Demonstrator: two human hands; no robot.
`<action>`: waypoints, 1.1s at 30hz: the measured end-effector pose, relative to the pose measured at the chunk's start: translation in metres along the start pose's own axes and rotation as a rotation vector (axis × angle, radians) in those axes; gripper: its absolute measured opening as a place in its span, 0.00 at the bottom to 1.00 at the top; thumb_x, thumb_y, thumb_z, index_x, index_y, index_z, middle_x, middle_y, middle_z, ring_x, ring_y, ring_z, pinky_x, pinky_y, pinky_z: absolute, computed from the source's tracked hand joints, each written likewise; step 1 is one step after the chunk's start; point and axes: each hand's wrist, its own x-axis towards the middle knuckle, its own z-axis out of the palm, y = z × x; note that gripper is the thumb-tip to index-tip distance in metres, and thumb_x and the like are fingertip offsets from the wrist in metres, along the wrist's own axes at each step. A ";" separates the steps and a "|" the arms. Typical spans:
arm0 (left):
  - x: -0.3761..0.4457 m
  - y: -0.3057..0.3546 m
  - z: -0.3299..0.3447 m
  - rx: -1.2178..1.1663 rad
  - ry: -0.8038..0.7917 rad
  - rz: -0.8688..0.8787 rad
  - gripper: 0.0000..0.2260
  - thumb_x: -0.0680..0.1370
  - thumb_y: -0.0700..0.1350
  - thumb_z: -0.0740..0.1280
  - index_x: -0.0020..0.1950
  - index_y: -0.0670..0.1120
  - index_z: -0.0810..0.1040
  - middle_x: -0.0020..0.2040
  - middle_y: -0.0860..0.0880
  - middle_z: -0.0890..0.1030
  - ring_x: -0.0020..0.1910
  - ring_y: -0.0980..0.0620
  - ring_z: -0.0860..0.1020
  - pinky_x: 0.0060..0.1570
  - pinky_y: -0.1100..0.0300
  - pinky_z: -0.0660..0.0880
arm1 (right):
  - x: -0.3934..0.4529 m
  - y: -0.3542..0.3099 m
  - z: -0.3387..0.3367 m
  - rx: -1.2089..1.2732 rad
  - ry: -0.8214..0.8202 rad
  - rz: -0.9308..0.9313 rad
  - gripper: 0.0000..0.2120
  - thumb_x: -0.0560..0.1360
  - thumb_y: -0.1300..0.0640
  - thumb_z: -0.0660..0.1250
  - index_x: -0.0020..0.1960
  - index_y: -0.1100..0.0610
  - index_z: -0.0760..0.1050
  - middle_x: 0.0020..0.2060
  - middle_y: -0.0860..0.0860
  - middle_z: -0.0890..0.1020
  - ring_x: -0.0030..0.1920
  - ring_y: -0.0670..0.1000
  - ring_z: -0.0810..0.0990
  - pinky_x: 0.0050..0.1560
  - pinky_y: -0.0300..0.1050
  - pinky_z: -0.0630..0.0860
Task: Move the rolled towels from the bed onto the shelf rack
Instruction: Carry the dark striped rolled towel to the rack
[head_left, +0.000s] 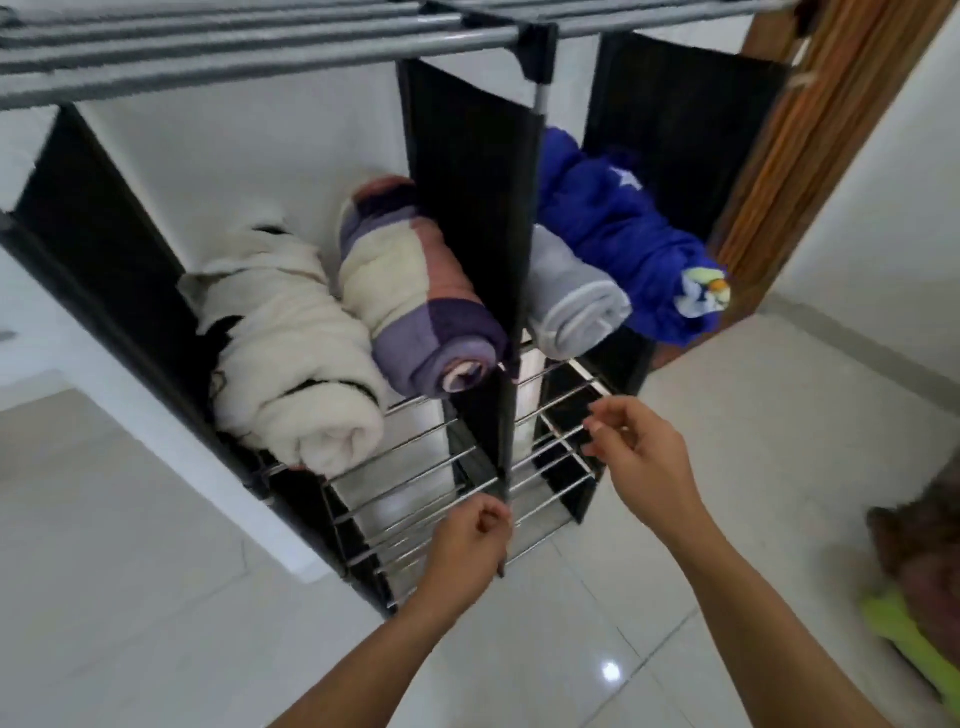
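four rolled towels (296, 358) on shelf rack (415, 467)

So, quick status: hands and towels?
Left hand, right hand: empty, loosely curled, before the rack. Four rolled towels shelved. Nothing blocking.

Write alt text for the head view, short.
Four rolled towels lie on a black shelf rack: cream and plaid left of its divider, grey and blue right. Both hands hang empty in front, the left hand by the divider's edge, the right hand loosely curled, above a white tiled floor.
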 end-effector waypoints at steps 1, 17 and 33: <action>0.006 0.011 0.016 0.057 -0.056 0.040 0.10 0.76 0.35 0.64 0.39 0.48 0.76 0.33 0.50 0.76 0.29 0.53 0.74 0.33 0.60 0.71 | -0.014 0.020 -0.023 0.011 0.084 0.069 0.08 0.76 0.64 0.64 0.48 0.52 0.76 0.40 0.49 0.82 0.34 0.45 0.82 0.43 0.45 0.79; -0.251 0.057 0.450 0.507 -1.201 0.251 0.09 0.78 0.40 0.63 0.38 0.47 0.73 0.35 0.48 0.77 0.32 0.53 0.74 0.32 0.64 0.69 | -0.485 0.167 -0.358 0.321 1.205 0.682 0.05 0.76 0.67 0.63 0.48 0.60 0.75 0.36 0.55 0.80 0.31 0.49 0.77 0.34 0.38 0.73; -0.540 -0.039 0.745 0.795 -1.693 -0.231 0.07 0.79 0.43 0.63 0.41 0.45 0.72 0.35 0.48 0.75 0.32 0.51 0.75 0.33 0.60 0.72 | -0.747 0.246 -0.450 0.645 1.969 1.030 0.05 0.77 0.64 0.63 0.52 0.60 0.72 0.47 0.61 0.78 0.38 0.53 0.76 0.37 0.45 0.71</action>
